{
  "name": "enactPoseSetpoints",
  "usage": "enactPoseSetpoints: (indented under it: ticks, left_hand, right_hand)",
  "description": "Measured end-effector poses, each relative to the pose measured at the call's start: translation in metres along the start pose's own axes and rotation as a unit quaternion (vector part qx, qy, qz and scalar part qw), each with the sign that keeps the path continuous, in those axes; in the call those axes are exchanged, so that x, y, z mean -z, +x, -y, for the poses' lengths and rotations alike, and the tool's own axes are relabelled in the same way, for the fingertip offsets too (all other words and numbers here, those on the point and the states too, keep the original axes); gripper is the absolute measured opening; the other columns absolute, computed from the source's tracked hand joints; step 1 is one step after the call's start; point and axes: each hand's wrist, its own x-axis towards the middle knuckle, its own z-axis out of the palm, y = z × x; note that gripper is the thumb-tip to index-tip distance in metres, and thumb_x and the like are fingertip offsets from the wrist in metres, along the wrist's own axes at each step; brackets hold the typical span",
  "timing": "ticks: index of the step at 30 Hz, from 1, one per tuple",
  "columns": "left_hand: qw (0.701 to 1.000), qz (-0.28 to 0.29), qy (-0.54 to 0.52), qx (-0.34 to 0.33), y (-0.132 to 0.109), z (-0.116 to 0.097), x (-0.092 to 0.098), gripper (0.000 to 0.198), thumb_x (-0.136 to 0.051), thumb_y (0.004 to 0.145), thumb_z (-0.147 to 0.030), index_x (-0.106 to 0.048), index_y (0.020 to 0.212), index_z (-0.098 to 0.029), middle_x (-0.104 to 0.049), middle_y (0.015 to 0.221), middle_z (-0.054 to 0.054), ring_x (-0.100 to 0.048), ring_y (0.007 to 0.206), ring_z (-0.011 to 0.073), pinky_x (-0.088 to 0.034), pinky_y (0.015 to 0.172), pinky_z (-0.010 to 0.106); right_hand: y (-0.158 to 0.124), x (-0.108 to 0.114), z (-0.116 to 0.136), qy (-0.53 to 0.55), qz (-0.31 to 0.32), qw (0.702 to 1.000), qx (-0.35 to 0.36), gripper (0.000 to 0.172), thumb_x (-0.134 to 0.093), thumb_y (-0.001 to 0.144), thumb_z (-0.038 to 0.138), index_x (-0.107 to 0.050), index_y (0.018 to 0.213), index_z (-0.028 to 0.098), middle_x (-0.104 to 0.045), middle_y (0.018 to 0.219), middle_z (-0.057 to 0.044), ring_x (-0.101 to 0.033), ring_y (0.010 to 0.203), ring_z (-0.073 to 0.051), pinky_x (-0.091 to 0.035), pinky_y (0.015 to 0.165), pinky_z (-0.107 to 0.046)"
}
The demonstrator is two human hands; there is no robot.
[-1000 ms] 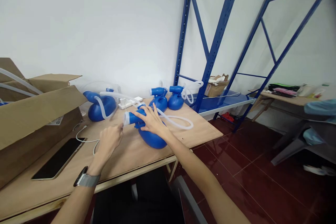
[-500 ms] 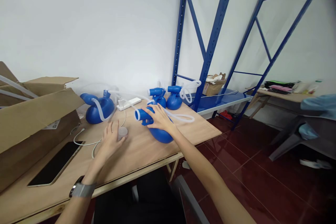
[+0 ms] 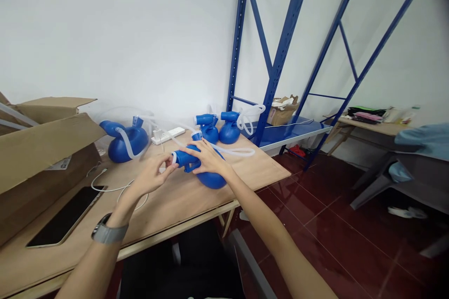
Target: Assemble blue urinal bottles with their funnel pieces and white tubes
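A blue plastic container [image 3: 212,180] with a short neck lies on its side on the wooden table [image 3: 175,205]. A clear tube [image 3: 235,152] runs from it. My right hand [image 3: 206,159] lies over its neck and body, fingers curled round it. My left hand [image 3: 150,177], with a watch [image 3: 108,232] on the wrist, pinches a small translucent cap [image 3: 173,158] against the mouth of the neck.
Three more blue containers with tubes [image 3: 124,142] [image 3: 209,128] [image 3: 229,131] stand at the table's back, by a white power strip [image 3: 168,135]. An open cardboard box [image 3: 38,149], a phone [image 3: 65,217] and a white cable [image 3: 108,189] lie left. A blue rack [image 3: 280,56] stands right.
My left hand picked the translucent cap up off the table and brought it right to the mouth of the container's neck. My right hand stayed on the container.
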Motion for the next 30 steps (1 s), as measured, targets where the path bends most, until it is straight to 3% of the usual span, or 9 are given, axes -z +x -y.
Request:
enactPoseSetpoints:
  ticks: [4,8,12,18,20,22,25,27,30]
  left_hand:
    - [0.997,0.023,0.051,0.044,-0.01,0.021,0.018,0.043,-0.055,0.087,-0.065,-0.057,0.071,-0.025,-0.066,0.071,0.002,-0.058,0.067,0.0208,-0.045,0.065,0.03]
    - [0.988,0.066,0.11,0.082,-0.019,0.054,-0.006,0.034,-0.06,0.083,-0.056,-0.06,0.066,-0.027,-0.071,0.071,0.007,-0.064,0.067,0.0254,-0.046,0.066,0.033]
    - [0.986,0.022,0.134,0.1,-0.025,0.073,-0.035,0.029,-0.054,0.087,-0.048,-0.066,0.076,-0.024,-0.078,0.092,0.017,-0.073,0.085,0.0331,-0.049,0.076,0.038]
    - [0.986,0.011,0.11,0.128,-0.027,0.082,-0.043,0.03,-0.059,0.083,-0.048,-0.072,0.082,-0.021,-0.079,0.089,0.017,-0.075,0.085,0.0364,-0.053,0.078,0.041]
    - [0.986,0.003,0.1,0.136,-0.031,0.083,-0.04,0.036,-0.066,0.078,-0.05,-0.073,0.095,-0.019,-0.08,0.094,0.016,-0.075,0.089,0.0359,-0.056,0.082,0.042]
    - [0.989,-0.045,0.042,0.131,-0.038,0.078,-0.036,0.064,-0.071,0.076,-0.053,-0.067,0.128,-0.018,-0.078,0.116,0.016,-0.074,0.107,0.0352,-0.057,0.091,0.044]
    - [0.979,-0.098,-0.139,0.11,-0.051,0.059,-0.026,0.108,-0.078,0.074,-0.057,-0.028,0.164,-0.026,-0.062,0.148,0.015,-0.068,0.125,0.03,-0.059,0.097,0.043]
    - [0.971,-0.088,-0.185,0.125,-0.057,0.043,-0.02,0.101,-0.077,0.077,-0.062,-0.033,0.162,-0.027,-0.063,0.146,0.014,-0.072,0.116,0.0289,-0.063,0.087,0.04]
    - [0.974,-0.123,-0.092,0.164,-0.062,0.024,-0.013,0.069,-0.069,0.079,-0.072,-0.067,0.125,-0.02,-0.076,0.118,0.012,-0.075,0.095,0.0295,-0.061,0.076,0.039]
  right_hand:
    - [0.0,-0.002,0.0,0.002,-0.022,1.0,-0.019,0.09,-0.087,0.083,0.038,-0.045,0.162,0.026,-0.05,0.156,-0.014,-0.047,0.144,-0.033,-0.028,0.128,-0.054]
    - [0.003,-0.006,0.007,-0.022,-0.045,0.999,-0.019,0.086,-0.081,0.089,0.052,-0.044,0.161,0.023,-0.051,0.157,-0.016,-0.045,0.145,-0.033,-0.027,0.128,-0.055]
    - [0.008,-0.014,0.016,-0.065,-0.059,0.996,-0.014,0.088,-0.075,0.089,0.065,-0.047,0.158,0.018,-0.054,0.154,-0.02,-0.047,0.142,-0.037,-0.029,0.122,-0.058]
    - [0.014,-0.027,0.019,-0.119,-0.067,0.99,0.044,0.071,-0.065,0.098,0.062,-0.052,0.155,0.021,-0.053,0.156,-0.021,-0.046,0.14,-0.037,-0.029,0.117,-0.057]
    - [0.014,-0.027,0.019,-0.128,-0.065,0.988,0.06,0.068,-0.063,0.1,0.06,-0.052,0.155,0.023,-0.053,0.157,-0.021,-0.046,0.141,-0.037,-0.029,0.116,-0.057]
    - [0.013,-0.027,0.021,-0.133,-0.061,0.987,0.07,0.066,-0.063,0.101,0.059,-0.052,0.156,0.023,-0.053,0.158,-0.02,-0.046,0.142,-0.036,-0.031,0.115,-0.057]
    - [0.011,-0.027,0.03,-0.132,-0.043,0.986,0.094,0.063,-0.063,0.102,0.055,-0.052,0.156,0.025,-0.052,0.158,-0.02,-0.045,0.143,-0.037,-0.033,0.114,-0.058]
    - [0.009,-0.028,0.041,-0.112,-0.027,0.986,0.12,0.063,-0.063,0.102,0.055,-0.052,0.157,0.027,-0.053,0.158,-0.019,-0.046,0.142,-0.036,-0.035,0.114,-0.058]
    - [0.002,-0.026,0.055,-0.018,-0.042,0.993,0.112,0.08,-0.066,0.097,0.065,-0.045,0.161,0.022,-0.053,0.156,-0.018,-0.046,0.145,-0.034,-0.037,0.119,-0.053]
